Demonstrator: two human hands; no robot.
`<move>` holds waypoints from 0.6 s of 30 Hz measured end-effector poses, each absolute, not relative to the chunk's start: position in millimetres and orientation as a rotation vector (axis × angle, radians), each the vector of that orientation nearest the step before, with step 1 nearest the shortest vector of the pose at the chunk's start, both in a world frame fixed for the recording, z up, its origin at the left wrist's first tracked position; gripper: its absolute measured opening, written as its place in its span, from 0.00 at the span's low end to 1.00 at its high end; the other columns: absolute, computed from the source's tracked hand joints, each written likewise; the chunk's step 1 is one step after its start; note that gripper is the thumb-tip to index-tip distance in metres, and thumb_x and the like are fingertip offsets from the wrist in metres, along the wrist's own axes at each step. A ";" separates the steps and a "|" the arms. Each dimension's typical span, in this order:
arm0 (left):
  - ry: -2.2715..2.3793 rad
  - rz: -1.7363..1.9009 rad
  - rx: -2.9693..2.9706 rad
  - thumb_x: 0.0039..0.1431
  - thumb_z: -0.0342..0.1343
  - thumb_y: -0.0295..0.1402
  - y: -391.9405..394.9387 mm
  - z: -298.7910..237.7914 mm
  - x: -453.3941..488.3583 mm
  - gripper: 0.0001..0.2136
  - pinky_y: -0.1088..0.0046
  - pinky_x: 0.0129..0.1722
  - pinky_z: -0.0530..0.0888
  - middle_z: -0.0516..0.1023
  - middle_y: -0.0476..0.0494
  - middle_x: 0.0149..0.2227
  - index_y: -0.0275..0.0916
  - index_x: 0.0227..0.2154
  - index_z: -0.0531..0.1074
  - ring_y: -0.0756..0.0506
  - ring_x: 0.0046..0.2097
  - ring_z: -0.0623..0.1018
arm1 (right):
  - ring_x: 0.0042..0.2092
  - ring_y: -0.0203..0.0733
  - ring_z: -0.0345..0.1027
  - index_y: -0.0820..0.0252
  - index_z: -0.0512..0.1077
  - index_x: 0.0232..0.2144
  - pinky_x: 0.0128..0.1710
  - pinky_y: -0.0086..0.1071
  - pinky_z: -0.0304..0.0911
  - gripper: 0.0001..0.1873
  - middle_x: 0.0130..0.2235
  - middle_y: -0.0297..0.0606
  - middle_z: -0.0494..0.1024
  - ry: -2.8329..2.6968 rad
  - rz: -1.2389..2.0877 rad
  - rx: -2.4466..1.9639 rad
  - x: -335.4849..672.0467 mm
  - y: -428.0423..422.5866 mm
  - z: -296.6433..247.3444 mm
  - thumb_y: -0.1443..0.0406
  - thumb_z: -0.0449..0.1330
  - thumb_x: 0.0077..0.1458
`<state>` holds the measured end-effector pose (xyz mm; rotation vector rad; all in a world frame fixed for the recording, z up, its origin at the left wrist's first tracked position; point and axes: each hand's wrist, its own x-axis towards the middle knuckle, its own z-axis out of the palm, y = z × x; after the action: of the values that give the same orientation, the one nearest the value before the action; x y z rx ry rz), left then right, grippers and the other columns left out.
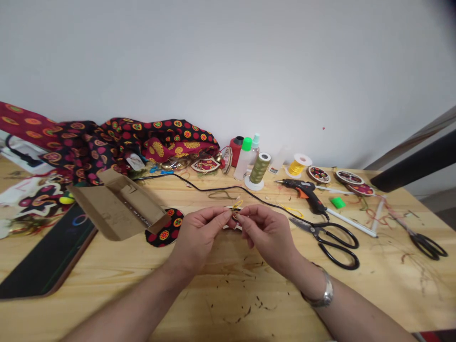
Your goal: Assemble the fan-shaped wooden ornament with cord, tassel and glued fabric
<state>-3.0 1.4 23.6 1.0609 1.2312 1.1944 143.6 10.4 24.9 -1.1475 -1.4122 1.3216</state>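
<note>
In the head view, the left hand [204, 230] and right hand [265, 232] are nearly closed, thumbs and fingers pinching at the ornament [232, 227] between them. Which bit they pinch, I cannot tell. A yellow loop [237, 204] sits just past the fingertips.

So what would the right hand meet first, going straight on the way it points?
Probably the left hand, close ahead, its fingertips facing the right's at the ornament; exact depth is unclear.
</note>
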 end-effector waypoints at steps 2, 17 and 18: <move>1.284 1.188 1.116 0.50 0.58 0.33 0.2 23.8 -3.1 0.07 0.78 0.29 0.69 0.77 0.50 0.23 0.37 0.21 0.77 0.51 0.26 0.72 | 0.18 0.30 0.59 0.58 0.72 0.30 0.19 0.26 0.57 0.06 0.21 0.32 0.72 -1.538 1.138 -1.150 145.2 7.6 23.0 0.63 0.57 0.53; 1.421 1.321 1.484 0.51 0.57 0.29 -6.7 20.8 4.1 0.06 0.76 0.35 0.74 0.82 0.48 0.31 0.39 0.29 0.79 0.48 0.33 0.79 | 0.24 0.35 0.70 0.56 0.73 0.36 0.26 0.26 0.62 0.08 0.25 0.35 0.78 -1.910 0.499 -1.172 150.8 2.5 17.5 0.66 0.54 0.57; 1.427 1.322 1.512 0.51 0.57 0.29 -6.9 19.9 4.0 0.06 0.76 0.35 0.74 0.82 0.48 0.30 0.39 0.29 0.79 0.48 0.33 0.79 | 0.24 0.35 0.70 0.56 0.73 0.36 0.26 0.26 0.62 0.08 0.25 0.36 0.78 -1.917 0.483 -1.173 150.9 2.2 17.0 0.66 0.54 0.57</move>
<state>4.0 -6.9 19.9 1.5117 1.4269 1.3219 150.9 2.2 17.0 -1.1730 -1.9173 0.4830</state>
